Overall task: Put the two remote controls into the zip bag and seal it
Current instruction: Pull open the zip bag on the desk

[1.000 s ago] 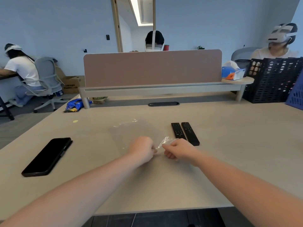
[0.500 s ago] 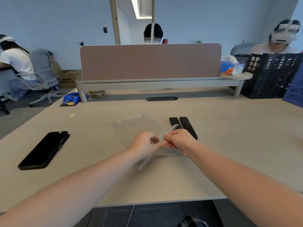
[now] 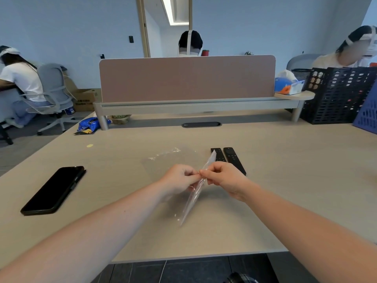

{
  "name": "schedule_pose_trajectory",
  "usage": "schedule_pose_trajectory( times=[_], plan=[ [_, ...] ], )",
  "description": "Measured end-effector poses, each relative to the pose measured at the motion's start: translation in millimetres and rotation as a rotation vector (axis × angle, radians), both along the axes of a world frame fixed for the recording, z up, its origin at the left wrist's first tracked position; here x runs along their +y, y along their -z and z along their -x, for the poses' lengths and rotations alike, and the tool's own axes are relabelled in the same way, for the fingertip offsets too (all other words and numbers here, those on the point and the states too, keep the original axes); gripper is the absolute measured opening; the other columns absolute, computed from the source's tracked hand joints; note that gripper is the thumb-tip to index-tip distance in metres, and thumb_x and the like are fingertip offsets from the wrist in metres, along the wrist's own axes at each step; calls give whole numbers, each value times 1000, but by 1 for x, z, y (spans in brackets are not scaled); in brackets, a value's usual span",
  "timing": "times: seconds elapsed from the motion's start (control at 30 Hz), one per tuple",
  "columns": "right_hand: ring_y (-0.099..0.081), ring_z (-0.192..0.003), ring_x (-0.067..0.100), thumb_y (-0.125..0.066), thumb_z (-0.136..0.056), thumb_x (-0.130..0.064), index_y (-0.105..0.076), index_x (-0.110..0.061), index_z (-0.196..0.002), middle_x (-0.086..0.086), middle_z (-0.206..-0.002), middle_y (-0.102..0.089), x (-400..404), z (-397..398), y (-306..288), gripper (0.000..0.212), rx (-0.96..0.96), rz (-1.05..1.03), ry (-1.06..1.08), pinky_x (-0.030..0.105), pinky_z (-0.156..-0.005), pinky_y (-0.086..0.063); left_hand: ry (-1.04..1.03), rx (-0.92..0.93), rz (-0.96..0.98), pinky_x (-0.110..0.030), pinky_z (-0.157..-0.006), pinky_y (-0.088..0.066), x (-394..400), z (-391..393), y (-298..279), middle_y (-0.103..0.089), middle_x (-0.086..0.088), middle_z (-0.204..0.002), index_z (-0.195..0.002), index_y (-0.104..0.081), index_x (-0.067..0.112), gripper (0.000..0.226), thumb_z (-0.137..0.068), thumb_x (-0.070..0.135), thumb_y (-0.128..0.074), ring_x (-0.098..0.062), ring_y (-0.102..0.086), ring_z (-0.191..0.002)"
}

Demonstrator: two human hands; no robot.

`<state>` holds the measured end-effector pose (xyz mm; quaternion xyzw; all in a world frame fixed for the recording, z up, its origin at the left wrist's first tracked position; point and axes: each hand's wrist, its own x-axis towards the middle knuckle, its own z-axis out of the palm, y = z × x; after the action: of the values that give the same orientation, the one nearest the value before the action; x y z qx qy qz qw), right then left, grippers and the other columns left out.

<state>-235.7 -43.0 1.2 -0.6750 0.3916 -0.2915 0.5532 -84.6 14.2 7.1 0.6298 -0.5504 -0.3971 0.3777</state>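
Note:
A clear zip bag [image 3: 169, 160] lies mostly flat on the pale desk, its zip edge [image 3: 193, 195] lifted and stretched as a thin strip between my hands. My left hand [image 3: 179, 178] and my right hand [image 3: 222, 176] both pinch that edge, fingertips almost touching. Two black remote controls lie side by side just behind my right hand: the left remote [image 3: 219, 155], partly crossed by the bag's lifted edge, and the right remote [image 3: 234, 159]. Both remotes are outside the bag.
A black phone [image 3: 54, 189] lies face up at the left. At the back stands a pink divider screen [image 3: 186, 78]. A black crate [image 3: 338, 94] and a blue one [image 3: 367, 115] sit at the right. People sit beyond the desk.
My hands have lifted the bag's zip edge off the desk and turned it, so it now stands as a slanted strip between them. The remotes have not moved.

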Motion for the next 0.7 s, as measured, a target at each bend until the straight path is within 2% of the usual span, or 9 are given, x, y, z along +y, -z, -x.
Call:
schedule_pose_trajectory(
  times=[0.1,0.17,0.23,0.3,0.37,0.47,0.53,0.63,0.7],
  plan=[
    [-51,-56,5,-70,-83,-23,-58,-18,-63,0,-60,-56,0,0,0,23,41,30,-30,15,-63,-41,-36,-124,11,-31,-67,-50,-6,0,2,-58,-8,-68,-66,-60,14,21,-87,16,-59,-20,-53,-66],
    [-51,-61,8,-69,-83,-24,-56,-19,-62,0,-61,-56,-1,-2,-1,25,77,59,-18,18,-69,-43,-84,-324,48,-32,-66,-42,-11,2,2,-52,-2,-59,-54,-51,20,32,-86,19,-58,-21,-48,-64],
    [-50,-63,9,-66,-86,-23,-55,-19,-63,-1,-62,-56,-2,-4,-2,25,100,76,-13,19,-68,-42,-108,-429,72,-31,-63,-38,-14,6,0,-52,-3,-57,-50,-44,19,36,-84,19,-56,-24,-46,-63],
    [-48,-64,11,-62,-88,-22,-55,-19,-65,-1,-63,-56,-4,-5,-3,25,131,92,-22,21,-67,-40,-119,-500,95,-33,-62,-38,-17,6,-2,-56,-10,-65,-54,-47,16,30,-84,18,-53,-28,-50,-65],
    [-47,-65,14,-61,-89,-22,-55,-19,-64,-1,-63,-55,-5,-5,-1,26,194,108,-27,25,-64,-37,-230,-556,139,-34,-60,-37,-21,-4,-7,-60,-15,-70,-64,-56,11,20,-83,15,-50,-32,-53,-69],
    [-45,-51,8,-60,-83,-16,-51,-17,-60,1,-61,-53,-8,0,2,24,264,112,91,19,-50,-34,-381,-592,243,-33,-61,-36,-23,-28,-19,-61,-11,-70,-69,-57,11,17,-84,15,-49,-30,-49,-69],
    [-47,-41,1,-56,-79,-10,-46,-15,-61,4,-63,-54,-10,2,2,21,281,120,178,15,-42,-34,-321,-719,226,-36,-65,-42,-23,-34,-24,-65,-11,-77,-73,-59,10,15,-84,14,-49,-30,-52,-73],
    [-51,-49,8,-56,-76,-8,-38,-16,-60,6,-64,-51,-12,3,2,25,313,126,226,20,-46,-35,-236,-962,133,-38,-65,-42,-21,-35,-23,-67,-17,-89,-78,-58,6,16,-82,12,-44,-34,-54,-79],
    [-46,-50,14,-57,-74,-8,-36,-17,-60,1,-59,-45,-13,5,2,27,368,147,242,21,-47,-34,-286,-972,112,-36,-63,-39,-20,-42,-23,-66,-19,-90,-75,-53,7,11,-81,12,-45,-34,-52,-77]
  ],
)
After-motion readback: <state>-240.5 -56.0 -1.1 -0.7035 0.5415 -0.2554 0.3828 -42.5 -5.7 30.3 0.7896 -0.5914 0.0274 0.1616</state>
